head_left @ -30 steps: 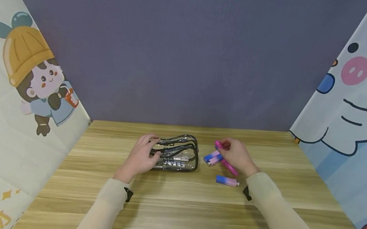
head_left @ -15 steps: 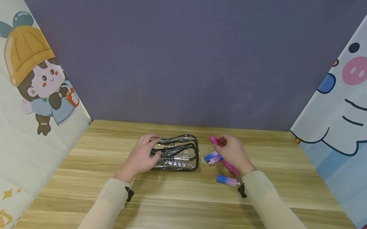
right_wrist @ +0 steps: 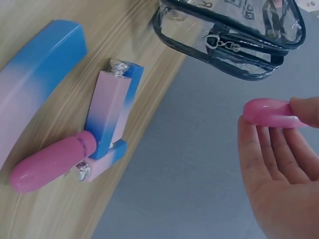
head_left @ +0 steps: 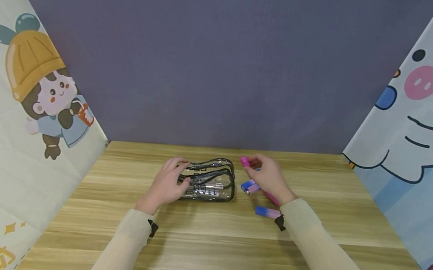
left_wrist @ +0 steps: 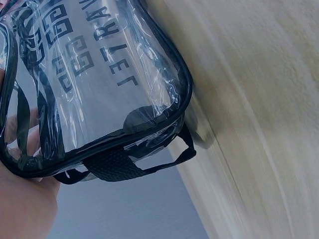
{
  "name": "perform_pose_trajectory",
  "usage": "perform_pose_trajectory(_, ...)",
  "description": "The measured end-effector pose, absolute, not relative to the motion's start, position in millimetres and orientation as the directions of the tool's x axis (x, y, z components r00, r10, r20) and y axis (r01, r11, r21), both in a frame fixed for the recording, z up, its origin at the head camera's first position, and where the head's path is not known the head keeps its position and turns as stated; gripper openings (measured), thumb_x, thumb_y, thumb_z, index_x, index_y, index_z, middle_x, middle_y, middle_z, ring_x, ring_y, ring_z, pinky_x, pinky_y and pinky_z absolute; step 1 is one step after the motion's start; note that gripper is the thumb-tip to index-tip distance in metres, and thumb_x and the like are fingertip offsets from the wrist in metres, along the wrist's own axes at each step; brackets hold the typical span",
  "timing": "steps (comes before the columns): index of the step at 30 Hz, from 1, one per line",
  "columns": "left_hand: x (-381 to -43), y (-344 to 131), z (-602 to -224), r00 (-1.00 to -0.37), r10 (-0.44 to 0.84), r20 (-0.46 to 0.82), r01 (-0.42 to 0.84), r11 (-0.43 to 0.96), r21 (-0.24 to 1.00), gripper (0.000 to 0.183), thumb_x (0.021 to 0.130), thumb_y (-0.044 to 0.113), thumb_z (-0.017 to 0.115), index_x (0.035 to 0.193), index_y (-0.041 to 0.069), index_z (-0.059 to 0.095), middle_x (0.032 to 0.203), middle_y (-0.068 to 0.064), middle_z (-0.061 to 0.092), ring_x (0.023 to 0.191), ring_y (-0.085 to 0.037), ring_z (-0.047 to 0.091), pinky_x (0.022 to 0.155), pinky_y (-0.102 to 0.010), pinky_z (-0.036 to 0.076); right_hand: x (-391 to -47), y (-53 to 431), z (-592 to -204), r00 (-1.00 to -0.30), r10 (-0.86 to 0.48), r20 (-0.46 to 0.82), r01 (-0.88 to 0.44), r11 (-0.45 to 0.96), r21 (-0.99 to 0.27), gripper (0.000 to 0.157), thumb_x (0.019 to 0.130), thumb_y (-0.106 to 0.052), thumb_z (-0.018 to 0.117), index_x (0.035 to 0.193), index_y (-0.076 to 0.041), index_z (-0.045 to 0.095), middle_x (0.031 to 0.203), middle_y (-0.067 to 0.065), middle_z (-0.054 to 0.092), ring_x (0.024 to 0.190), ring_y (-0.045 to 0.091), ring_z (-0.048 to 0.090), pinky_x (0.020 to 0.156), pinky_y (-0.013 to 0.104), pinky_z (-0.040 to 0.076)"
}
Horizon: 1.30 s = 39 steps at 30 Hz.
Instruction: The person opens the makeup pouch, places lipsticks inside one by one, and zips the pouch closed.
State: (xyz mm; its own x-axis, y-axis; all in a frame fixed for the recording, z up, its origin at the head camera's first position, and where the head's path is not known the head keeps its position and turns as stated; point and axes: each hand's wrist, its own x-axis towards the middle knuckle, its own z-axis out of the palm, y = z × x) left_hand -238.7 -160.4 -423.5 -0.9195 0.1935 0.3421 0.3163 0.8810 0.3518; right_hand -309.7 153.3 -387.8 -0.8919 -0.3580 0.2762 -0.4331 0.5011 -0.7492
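My left hand [head_left: 164, 185] holds the left end of a clear zip pouch [head_left: 213, 195] with black piping, which sits on the table. Through its plastic in the left wrist view, some fingers [left_wrist: 32, 137] show. My right hand [head_left: 269, 179] pinches a glossy pink tube [right_wrist: 266, 112] with a rounded end, thumb on top and fingers beneath. It is raised to the right of the pouch. Below that hand lie a second pink tube [right_wrist: 50, 162] and several square blue-to-pink sticks [right_wrist: 107, 109] with silvery ends. Something slim and silvery [head_left: 216, 186] shows inside the pouch.
The wood-grain table [head_left: 206, 258] ends at a dark grey-blue panel [head_left: 224, 64] behind. Printed cloths with cartoon figures hang at left and right. One blue-to-pink stick [head_left: 265, 212] lies nearer me, beside the right wrist. A black loop [left_wrist: 119, 167] hangs from the pouch's end.
My right hand has lifted the pink tube off the loose pile and moved left and slightly away from me, toward the pouch. The left hand and pouch have stayed in place.
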Motion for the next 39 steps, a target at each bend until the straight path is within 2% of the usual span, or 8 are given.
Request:
perform_pose_trajectory(9,-238,-161,-423,-0.916,0.193,0.353,0.321,0.878,0.355,0.055,0.095,0.027,0.056,0.141,-0.002,0.055,0.149,-0.016,0.047,0.141,-0.036,0.037,0.118,-0.055,0.03,-309,144,-383,-0.881,-0.379,0.283,-0.446,0.467,-0.763,0.028,0.091,-0.012,0.073,0.116,-0.002,0.069,0.107,0.01,0.072,0.099,0.027,0.067,0.092,0.045,0.055)
perform_pose_trajectory(18,-239,-161,-424,-0.918,0.193,0.347,0.318,0.881,0.351,0.055,0.095,0.027,0.056,0.141,-0.002,0.056,0.148,-0.015,0.047,0.141,-0.035,0.038,0.118,-0.053,0.031,-308,134,-378,-0.877,-0.389,0.283,-0.448,0.448,-0.773,0.027,0.091,-0.013,0.073,0.116,-0.003,0.068,0.106,0.009,0.071,0.096,0.025,0.067,0.083,0.039,0.059)
perform_pose_trajectory(39,-240,-161,-426,-0.911,0.196,0.364,0.327,0.88,0.345,0.053,0.095,0.026,0.057,0.14,-0.002,0.057,0.147,-0.015,0.048,0.14,-0.034,0.039,0.117,-0.052,0.032,-305,115,-365,-0.868,-0.395,0.303,-0.454,0.381,-0.805,0.027,0.09,-0.011,0.074,0.116,-0.005,0.067,0.106,0.007,0.07,0.097,0.023,0.066,0.089,0.04,0.057)
